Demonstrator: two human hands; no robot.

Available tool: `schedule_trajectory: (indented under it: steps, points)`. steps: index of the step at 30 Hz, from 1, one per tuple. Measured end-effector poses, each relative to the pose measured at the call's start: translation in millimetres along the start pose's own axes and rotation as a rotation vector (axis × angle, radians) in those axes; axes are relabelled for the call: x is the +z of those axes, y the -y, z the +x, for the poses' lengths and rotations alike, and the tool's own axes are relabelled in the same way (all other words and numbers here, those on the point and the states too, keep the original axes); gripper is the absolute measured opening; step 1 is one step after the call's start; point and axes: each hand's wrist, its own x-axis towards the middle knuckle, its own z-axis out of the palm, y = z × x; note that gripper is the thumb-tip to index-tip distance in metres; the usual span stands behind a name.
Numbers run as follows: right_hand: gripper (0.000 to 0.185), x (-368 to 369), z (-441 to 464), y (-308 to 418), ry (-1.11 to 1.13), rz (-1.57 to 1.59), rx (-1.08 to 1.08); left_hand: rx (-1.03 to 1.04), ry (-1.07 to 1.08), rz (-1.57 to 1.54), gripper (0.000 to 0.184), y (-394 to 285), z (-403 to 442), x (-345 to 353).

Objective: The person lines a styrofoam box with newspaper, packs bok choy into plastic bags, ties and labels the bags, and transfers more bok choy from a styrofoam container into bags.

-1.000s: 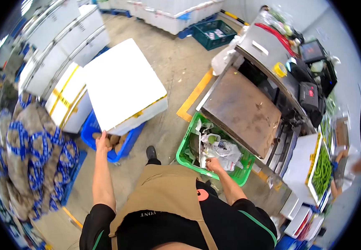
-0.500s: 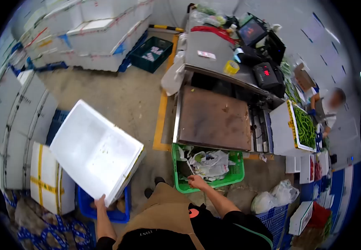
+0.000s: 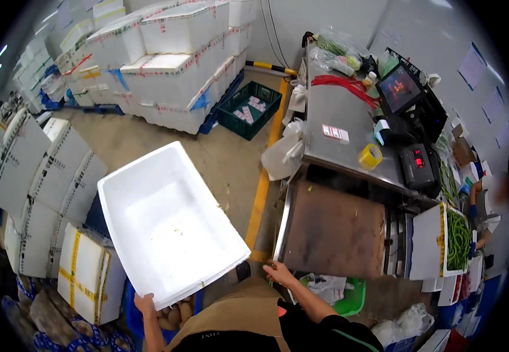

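A white foam box (image 3: 169,217) tilts in front of me at left, its hollow inside facing up, with a few small scraps on its bottom. My left hand (image 3: 145,303) grips its near lower corner. Beneath the box, a blue crate (image 3: 134,314) is partly covered and holds brown, rounded produce (image 3: 175,315). My right hand (image 3: 279,274) is held out near the corner of the brown platform (image 3: 332,232), fingers apart and nothing visible in them. Just past it, a green crate (image 3: 355,296) contains crumpled white plastic.
Stacked foam boxes (image 3: 166,88) stand at the back left, more boxes (image 3: 69,167) at left. A dark green crate (image 3: 250,110) sits by the yellow floor line. A steel table (image 3: 342,108) bears a screen and yellow tape. At right, a person stands behind a box of green peppers (image 3: 457,240).
My view has turned left. The foam box has swung right and tilted more toward me. My right hand has left the green crate, its fingers now spread.
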Motion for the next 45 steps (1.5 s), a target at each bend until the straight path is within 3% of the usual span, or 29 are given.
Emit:
schedule_trajectory:
  steps: [6,9,10,12,15,19,25,27,33,36,39,42,44,45]
  points:
    - [0.084,-42.6,60.4,145.7,0.033,0.339,-0.036,0.206,0.111,-0.003,0.047,-103.0,51.9,118.9]
    - [0.096,-60.3,96.4,168.6,-0.061,0.156,-0.122,0.295,0.15,0.059,0.046,-160.3,72.8,171.7]
    - [0.084,-62.5,108.2,169.9,-0.132,0.158,-0.168,0.323,0.172,0.062,0.046,-179.5,81.5,188.3]
    - [0.081,-70.4,125.4,177.0,-0.15,0.322,-0.171,0.35,0.218,0.068,0.045,-212.7,100.4,221.3]
    - [0.065,-85.0,138.2,205.1,-0.307,0.284,-0.201,0.367,0.315,-0.021,0.044,-248.8,145.1,273.4]
    - [0.029,-112.0,150.0,254.0,-0.571,0.245,-0.417,0.346,0.408,0.012,0.044,-306.2,207.0,356.2]
    - [0.021,-177.4,175.5,316.8,-0.976,0.483,-0.484,0.348,0.56,-0.013,0.043,-392.0,277.4,475.1]
    - [0.02,-195.1,178.3,323.6,-1.041,0.539,-0.472,0.378,0.574,0.102,0.042,-419.4,294.9,507.3]
    - [0.021,-232.2,195.8,345.3,-1.251,0.514,-0.37,0.492,0.744,0.029,0.038,-460.6,368.5,625.2]
    - [0.021,-248.5,218.1,365.4,-1.257,0.484,-0.371,0.495,0.768,0.006,0.039,-486.8,377.9,683.8]
    - [0.02,-258.2,262.0,392.7,-1.122,0.435,-0.349,0.47,0.712,0.051,0.04,-490.0,427.5,759.0]
    - [0.018,-266.3,310.4,420.7,-0.93,0.12,-0.341,0.492,0.804,0.047,0.04,-517.0,435.4,808.6]
    - [0.019,-276.2,339.9,439.0,-0.88,-0.094,-0.497,0.441,0.77,0.038,0.04,-534.1,444.0,848.1]
    - [0.019,-279.8,351.6,447.4,-0.844,-0.194,-0.574,0.533,0.658,0.101,0.04,-553.1,425.9,859.3]
